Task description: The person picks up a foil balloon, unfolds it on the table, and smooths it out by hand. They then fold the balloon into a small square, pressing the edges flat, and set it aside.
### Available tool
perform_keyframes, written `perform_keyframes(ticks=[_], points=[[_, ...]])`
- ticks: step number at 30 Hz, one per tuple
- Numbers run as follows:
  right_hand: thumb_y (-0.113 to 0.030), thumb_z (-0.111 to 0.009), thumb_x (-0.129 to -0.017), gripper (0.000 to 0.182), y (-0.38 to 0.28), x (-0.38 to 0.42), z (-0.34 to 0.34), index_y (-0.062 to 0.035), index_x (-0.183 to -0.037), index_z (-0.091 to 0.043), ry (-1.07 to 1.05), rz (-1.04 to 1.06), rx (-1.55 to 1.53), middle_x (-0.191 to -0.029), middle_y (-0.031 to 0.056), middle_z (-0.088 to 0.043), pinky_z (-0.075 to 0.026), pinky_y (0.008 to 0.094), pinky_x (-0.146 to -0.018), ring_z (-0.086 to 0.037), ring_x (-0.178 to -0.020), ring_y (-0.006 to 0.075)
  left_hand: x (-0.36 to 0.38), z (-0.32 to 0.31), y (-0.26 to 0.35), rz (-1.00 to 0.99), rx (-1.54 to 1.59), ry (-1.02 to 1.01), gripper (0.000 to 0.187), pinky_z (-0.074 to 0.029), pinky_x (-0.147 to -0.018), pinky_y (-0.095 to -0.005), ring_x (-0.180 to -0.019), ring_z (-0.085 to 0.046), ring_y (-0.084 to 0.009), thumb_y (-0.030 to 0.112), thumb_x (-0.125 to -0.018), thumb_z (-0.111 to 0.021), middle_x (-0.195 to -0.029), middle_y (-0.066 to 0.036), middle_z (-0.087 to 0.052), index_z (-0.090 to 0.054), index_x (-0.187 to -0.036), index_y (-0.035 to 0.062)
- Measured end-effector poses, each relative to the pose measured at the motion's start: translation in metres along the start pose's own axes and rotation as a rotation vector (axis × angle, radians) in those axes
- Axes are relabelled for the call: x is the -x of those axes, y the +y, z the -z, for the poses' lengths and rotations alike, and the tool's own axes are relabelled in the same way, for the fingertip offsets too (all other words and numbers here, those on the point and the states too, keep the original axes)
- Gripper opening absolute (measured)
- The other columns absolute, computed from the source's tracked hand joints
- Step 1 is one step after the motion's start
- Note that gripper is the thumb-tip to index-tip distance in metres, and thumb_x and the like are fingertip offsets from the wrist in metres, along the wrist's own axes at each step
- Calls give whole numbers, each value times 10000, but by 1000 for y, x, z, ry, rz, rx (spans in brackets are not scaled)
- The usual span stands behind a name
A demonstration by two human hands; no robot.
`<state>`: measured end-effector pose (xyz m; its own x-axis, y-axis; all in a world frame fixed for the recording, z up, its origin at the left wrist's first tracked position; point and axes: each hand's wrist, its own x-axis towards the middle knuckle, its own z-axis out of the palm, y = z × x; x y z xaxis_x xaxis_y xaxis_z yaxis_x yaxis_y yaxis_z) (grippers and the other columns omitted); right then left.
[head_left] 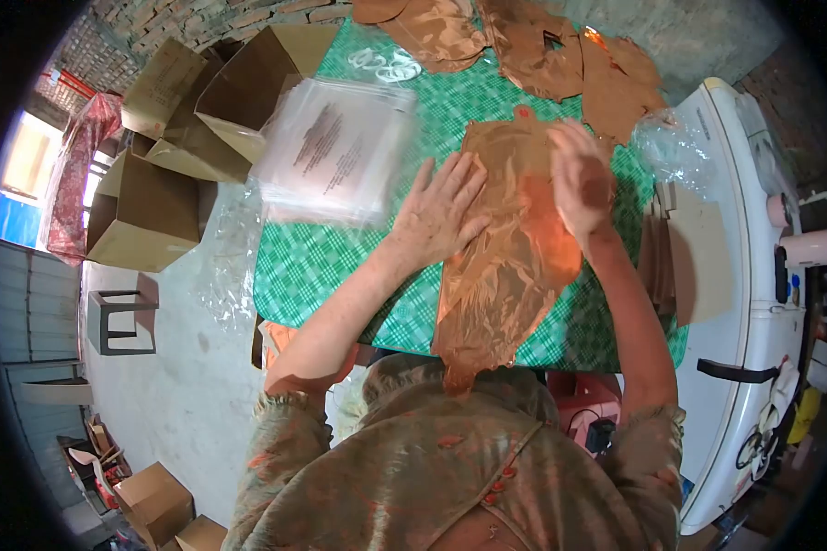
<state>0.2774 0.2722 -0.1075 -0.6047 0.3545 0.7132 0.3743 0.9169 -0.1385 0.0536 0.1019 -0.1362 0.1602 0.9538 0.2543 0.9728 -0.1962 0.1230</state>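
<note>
A long, flat piece of shiny brown film [501, 275], wrinkled and folded in layers, lies lengthwise on the table, its narrow near end hanging over the edge by my lap. A small reddish spot marks its far tip. My left hand [439, 207] rests flat on its left side with the fingers spread. Over its right edge is my right hand [579, 184], slightly blurred, the fingers stretched out and its palm side hidden. Bright orange light shows on the film beside that hand. More brown film pieces [533, 55] lie heaped at the far edge, one with a cut-out hole.
A stack of printed clear plastic bags [331, 151] lies left on the green checked table [322, 275]. White rings [381, 64] sit behind it. Open cardboard boxes [147, 211] stand left. Cardboard pieces [694, 248] and a white fridge [753, 275] are right; clear plastic wrap [675, 147] lies nearby.
</note>
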Motion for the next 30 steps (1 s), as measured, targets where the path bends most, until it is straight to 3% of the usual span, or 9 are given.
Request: perform_keyframes(ticks=[1, 2, 5, 6, 12, 16, 22, 30], points=[[10, -621, -952, 489, -14, -6, -2, 16, -1438, -567, -14, 74, -60, -1418, 173, -638, -434, 516, -1177, -561, -1378, 398, 0, 0, 0, -2, 5, 8, 752, -169, -1313, -572, -1612, -257, -361, 538, -1074, -477, -1726, -191, -305, -358, -1653, 73], [-127, -599, -1030, 512, -26, -7, -7, -21, -1524, -516, -227, 29, -79, -1535, 171, -561, -348, 513, -1245, -459, -1489, 373, -1, -1, 0, -2, 11, 14, 753, -172, -1311, -574, -1611, -261, -362, 535, -1070, -482, -1727, -190, -306, -361, -1652, 74], [-316, -485, -1113, 563, -40, -3, -33, -77, -1619, -424, -448, 39, -18, -1674, 130, -423, -215, 512, -1308, -302, -1596, 323, -1, -5, -1, -10, 0, 29, 757, -178, -1309, -578, -1608, -269, -362, 537, -1061, -492, -1729, -184, -307, -369, -1650, 77], [-448, -350, -1142, 627, -33, 5, -47, -115, -1673, -344, -595, -44, -56, -1754, 70, -298, -111, 518, -1326, -190, -1639, 275, -1, -6, -2, -14, -9, 33, 759, -179, -1308, -579, -1607, -271, -362, 539, -1059, -494, -1730, -181, -307, -371, -1649, 78], [-410, -333, -1152, 595, -25, 15, -60, -158, -1691, -316, -523, 73, 167, -1749, 29, -314, -145, 542, -1316, -247, -1619, 251, 1, -9, -4, -62, 1, 112, 774, -182, -1308, -578, -1613, -263, -350, 548, -1042, -518, -1732, -175, -313, -380, -1651, 91], [-406, -353, -1149, 588, -23, 15, -62, -182, -1691, -314, -528, 104, 266, -1743, 22, -324, -156, 542, -1318, -260, -1613, 247, 15, -1, -1, -116, 26, 54, 762, -180, -1311, -569, -1612, -272, -339, 543, -1050, -510, -1716, -170, -349, -378, -1659, 103], [-426, -363, -1148, 580, -25, 15, -62, -221, -1689, -320, -511, 49, 169, -1741, 13, -325, -148, 538, -1324, -258, -1612, 238, 48, 21, 8, -212, 47, -55, 737, -155, -1330, -529, -1611, -287, -305, 525, -1071, -483, -1713, -149, -365, -370, -1665, 103], [-450, -364, -1144, 617, -31, 8, -54, -166, -1688, -309, -570, 30, 169, -1744, 42, -312, -147, 551, -1323, -236, -1620, 256, 92, 43, 13, -277, 91, -225, 695, -104, -1346, -512, -1638, -223, -279, 488, -1084, -472, -1754, -119, -290, -357, -1673, 138]])
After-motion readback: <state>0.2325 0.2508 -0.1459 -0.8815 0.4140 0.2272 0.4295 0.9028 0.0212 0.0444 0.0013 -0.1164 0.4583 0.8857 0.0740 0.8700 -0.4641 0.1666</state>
